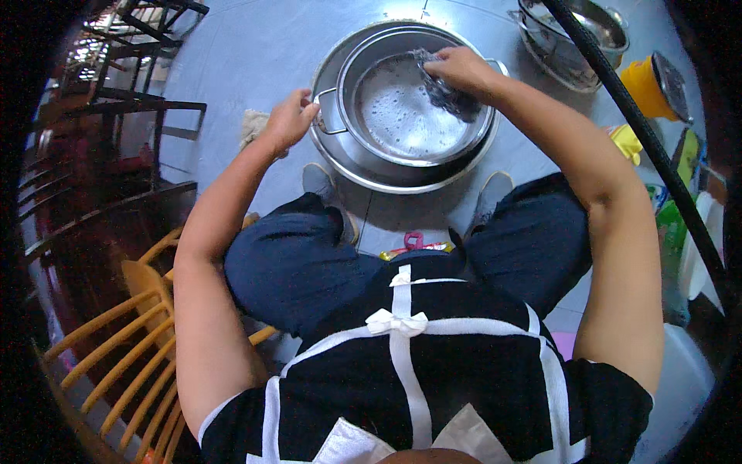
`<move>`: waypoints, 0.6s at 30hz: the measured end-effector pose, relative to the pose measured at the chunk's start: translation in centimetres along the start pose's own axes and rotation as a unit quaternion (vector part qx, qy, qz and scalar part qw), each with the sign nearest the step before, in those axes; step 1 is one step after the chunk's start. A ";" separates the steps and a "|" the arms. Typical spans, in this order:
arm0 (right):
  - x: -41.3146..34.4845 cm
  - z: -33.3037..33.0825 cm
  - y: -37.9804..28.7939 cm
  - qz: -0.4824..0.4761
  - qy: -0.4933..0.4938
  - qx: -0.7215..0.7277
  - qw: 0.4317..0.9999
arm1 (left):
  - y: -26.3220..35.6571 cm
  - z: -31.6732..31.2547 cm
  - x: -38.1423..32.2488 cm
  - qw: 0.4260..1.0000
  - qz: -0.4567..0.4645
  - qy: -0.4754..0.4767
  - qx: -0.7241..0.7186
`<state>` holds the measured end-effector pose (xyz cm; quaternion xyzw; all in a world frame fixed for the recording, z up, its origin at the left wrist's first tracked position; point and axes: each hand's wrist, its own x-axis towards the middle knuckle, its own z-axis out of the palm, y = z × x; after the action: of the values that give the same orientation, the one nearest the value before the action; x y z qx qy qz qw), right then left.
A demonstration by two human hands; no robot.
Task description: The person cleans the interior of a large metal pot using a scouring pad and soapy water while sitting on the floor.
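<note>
A two-handled stainless steel pot (377, 152) sits inside a wider metal basin (371, 181) on the floor, between my feet. Shallow water with bubbles (389, 110) covers the pot's bottom. My left hand (290, 120) pinches the pot's left wire handle (331, 133) at its outer end, above the basin's rim. Inside the pot, at its right side, my right hand (464, 72) grips a crumpled dark grey mesh scrubber (445, 95). Part of the scrubber drapes down against the inner wall. A beige cloth (253, 124) lies on the floor, partly hidden by my left hand.
Another metal pot (571, 40) stands at the upper right, beside a yellow container (649, 87). A black pole (637, 127) crosses the right side. A wooden chair (130, 325) is at my left, with dark furniture (136, 104) beyond. Colourful packets (417, 246) lie between my legs.
</note>
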<state>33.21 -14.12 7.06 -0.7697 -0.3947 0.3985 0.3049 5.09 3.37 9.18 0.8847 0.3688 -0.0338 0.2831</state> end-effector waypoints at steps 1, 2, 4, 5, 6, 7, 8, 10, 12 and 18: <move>0.1 0.4 -0.4 -0.020 0.001 -0.026 0.999 | 0.6 -0.6 0.1 1.000 0.009 0.014 0.004; 0.2 1.0 -0.8 -0.041 0.002 -0.052 0.998 | 0.3 -0.9 0.4 1.000 0.015 0.015 -0.012; 1.0 1.6 -1.3 -0.073 0.027 -0.135 0.988 | 2.1 -1.4 0.5 0.999 0.023 0.033 -0.020; 1.8 1.6 -1.6 -0.087 0.048 -0.191 0.977 | 3.2 -1.6 0.5 0.998 0.028 0.043 -0.025; 2.4 1.6 -2.0 -0.111 0.009 -0.218 0.970 | 4.3 -2.1 0.3 0.998 0.028 0.046 -0.011; 2.6 1.6 -2.5 -0.136 -0.032 -0.245 0.959 | 5.1 -2.2 -0.1 0.999 0.025 0.043 -0.021; 2.5 1.7 -2.9 -0.150 -0.035 -0.248 0.956 | 5.8 -2.2 -0.3 0.998 0.024 0.040 -0.031; 2.1 2.3 -4.3 -0.170 -0.006 -0.227 0.959 | 6.0 -2.4 -1.4 0.998 0.025 0.046 -0.043; 2.0 2.3 -4.7 -0.215 0.004 -0.261 0.941 | 6.5 -2.4 -2.0 0.997 0.016 0.056 -0.056; -5.1 -1.9 -8.2 -0.236 -0.099 -0.261 0.931 | 6.7 -3.5 -3.6 0.992 -0.005 0.105 -0.075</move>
<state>30.00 -14.65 16.30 -0.6631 -0.6835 0.2724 0.1377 6.44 -0.84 16.26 0.8578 0.4022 0.0855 0.3084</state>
